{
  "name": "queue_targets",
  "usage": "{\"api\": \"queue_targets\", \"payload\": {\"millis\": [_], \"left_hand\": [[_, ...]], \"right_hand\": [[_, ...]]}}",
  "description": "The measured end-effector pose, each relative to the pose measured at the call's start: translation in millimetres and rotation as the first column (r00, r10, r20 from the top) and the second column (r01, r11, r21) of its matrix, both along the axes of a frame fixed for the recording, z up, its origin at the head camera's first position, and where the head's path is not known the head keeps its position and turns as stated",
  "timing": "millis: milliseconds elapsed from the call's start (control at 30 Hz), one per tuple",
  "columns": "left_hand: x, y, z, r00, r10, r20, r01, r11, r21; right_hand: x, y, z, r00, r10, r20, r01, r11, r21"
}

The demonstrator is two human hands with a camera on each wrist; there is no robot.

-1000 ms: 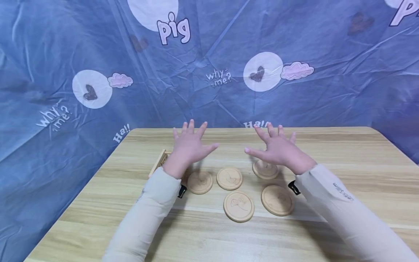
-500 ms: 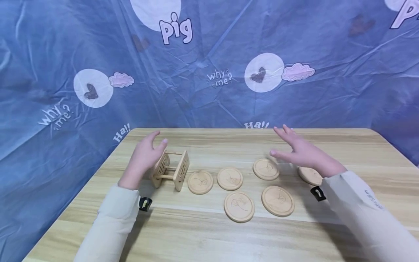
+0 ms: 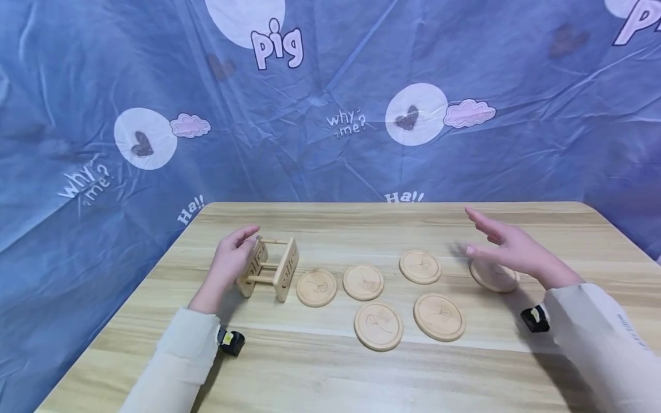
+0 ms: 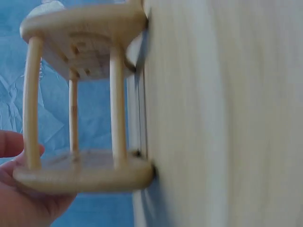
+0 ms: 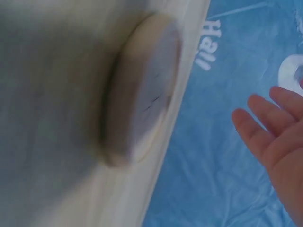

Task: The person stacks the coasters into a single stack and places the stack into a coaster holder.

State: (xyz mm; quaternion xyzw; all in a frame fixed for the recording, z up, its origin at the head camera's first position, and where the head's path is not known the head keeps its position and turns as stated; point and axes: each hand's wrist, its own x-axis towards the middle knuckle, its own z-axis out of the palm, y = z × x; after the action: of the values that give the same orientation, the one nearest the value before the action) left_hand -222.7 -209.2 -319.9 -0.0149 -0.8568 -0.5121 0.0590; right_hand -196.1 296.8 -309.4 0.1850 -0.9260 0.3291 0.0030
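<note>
My left hand [image 3: 232, 261] is at the left panel of a small wooden coaster rack [image 3: 286, 269], two carved side panels joined by rods. In the left wrist view, the hand [image 4: 33, 198] has the rack's side panel [image 4: 85, 177] between its palm and a fingertip that shows inside, behind a rod. Above a round wooden coaster [image 3: 493, 276] at the right hovers my right hand [image 3: 521, 252], fingers extended and holding nothing. That coaster [image 5: 147, 94] lies on the table in the right wrist view, apart from the hand [image 5: 279, 127].
Several more wooden coasters with engraved leaf designs lie flat between the hands, among them one coaster [image 3: 317, 288] beside the rack and another [image 3: 378, 327] nearer the front. The wood-grain table [image 3: 330, 378] ends at a blue printed cloth [image 3: 310, 143] behind it.
Both hands have spread apart from above the middle coasters. The left moved left to the rack and its fingers closed on the panel; the right moved right over the far-right coaster.
</note>
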Motion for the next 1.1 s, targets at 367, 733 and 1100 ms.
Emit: {"api": "queue_targets", "payload": {"millis": [367, 733, 1100], "left_hand": [[-1.4, 2.4, -5.1, 0.992, 0.048, 0.115, -0.067, 0.984, 0.168], [-1.7, -2.0, -16.1, 0.979, 0.047, 0.196, -0.090, 0.972, 0.216], [-0.1, -2.7, -24.9, 0.976, 0.028, 0.214, -0.111, 0.915, 0.387]], "right_hand": [[1.3, 24.5, -16.2, 0.986, -0.031, 0.163, 0.032, 0.999, -0.007], [2.8, 33.6, -25.6, 0.981, -0.032, 0.192, 0.021, 0.998, 0.060], [3.3, 43.8, -34.5, 0.981, 0.026, 0.192, -0.047, 0.993, 0.104]]}}
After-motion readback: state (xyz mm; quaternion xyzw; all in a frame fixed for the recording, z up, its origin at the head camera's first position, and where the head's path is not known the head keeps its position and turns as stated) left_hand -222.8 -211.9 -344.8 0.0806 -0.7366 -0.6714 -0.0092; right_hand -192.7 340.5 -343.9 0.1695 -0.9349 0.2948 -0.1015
